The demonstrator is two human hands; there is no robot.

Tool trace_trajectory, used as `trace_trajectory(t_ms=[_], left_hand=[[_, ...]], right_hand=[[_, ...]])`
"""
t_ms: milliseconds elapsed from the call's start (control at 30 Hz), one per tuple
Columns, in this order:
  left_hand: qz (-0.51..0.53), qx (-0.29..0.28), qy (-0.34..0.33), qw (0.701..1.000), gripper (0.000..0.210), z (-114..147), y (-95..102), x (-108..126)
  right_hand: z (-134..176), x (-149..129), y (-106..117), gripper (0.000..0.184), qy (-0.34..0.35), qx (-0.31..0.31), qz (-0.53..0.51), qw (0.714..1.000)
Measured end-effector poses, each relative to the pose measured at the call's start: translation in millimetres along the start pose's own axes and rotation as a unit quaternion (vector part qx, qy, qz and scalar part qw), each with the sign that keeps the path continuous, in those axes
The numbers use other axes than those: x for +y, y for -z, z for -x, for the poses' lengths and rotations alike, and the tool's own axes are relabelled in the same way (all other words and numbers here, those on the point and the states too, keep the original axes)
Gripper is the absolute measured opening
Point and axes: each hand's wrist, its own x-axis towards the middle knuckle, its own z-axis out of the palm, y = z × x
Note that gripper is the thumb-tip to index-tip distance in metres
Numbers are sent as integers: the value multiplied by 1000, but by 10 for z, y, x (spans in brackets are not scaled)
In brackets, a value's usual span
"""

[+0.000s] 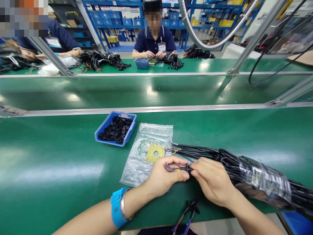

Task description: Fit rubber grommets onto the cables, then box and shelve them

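My left hand has its thumb and fingers closed around a small black part on a black cable. Thin blue and yellow wires stick out of the cable's end, over my left palm. Close against it, my right hand grips the same cable just behind the black part. More black cables with bare coloured wire ends lie beyond my hands. They run into a bundle wrapped in clear film at the right. Below my hands, other cable ends with black parts hang near the table's front edge.
A clear plastic bag lies under a yellow square plate with a round hole. Behind it stands a blue bin of flat black pieces. Metal frame rails cross the green table. Two people sit opposite, among cable bundles.
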Motion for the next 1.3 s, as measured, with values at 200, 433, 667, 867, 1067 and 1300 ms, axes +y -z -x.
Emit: trace_trajectory(t_ms=[200, 433, 667, 867, 1067, 1300], left_hand=[[-304, -42, -400, 864, 20, -65, -26, 104], [-418, -69, -525, 738, 26, -53, 2, 88], [-397, -93, -327, 852, 70, 10, 174, 207], [-377, -197, -177, 888, 39, 183, 120, 361], [-392, -227, -162, 877, 38, 291, -46, 212], [-426, -151, -179, 874, 29, 360, 120, 272]], right_hand=[[-37, -28, 119, 23, -42, -47, -89, 994], [-77, -31, 200, 30, -109, -134, -147, 974], [-81, -52, 172, 30, -111, -135, -92, 980], [-111, -82, 273, 15, -92, -136, 31, 986], [-321, -31, 65, 9, -96, -135, 372, 913], [-385, -2, -90, 15, -80, -105, 392, 910]])
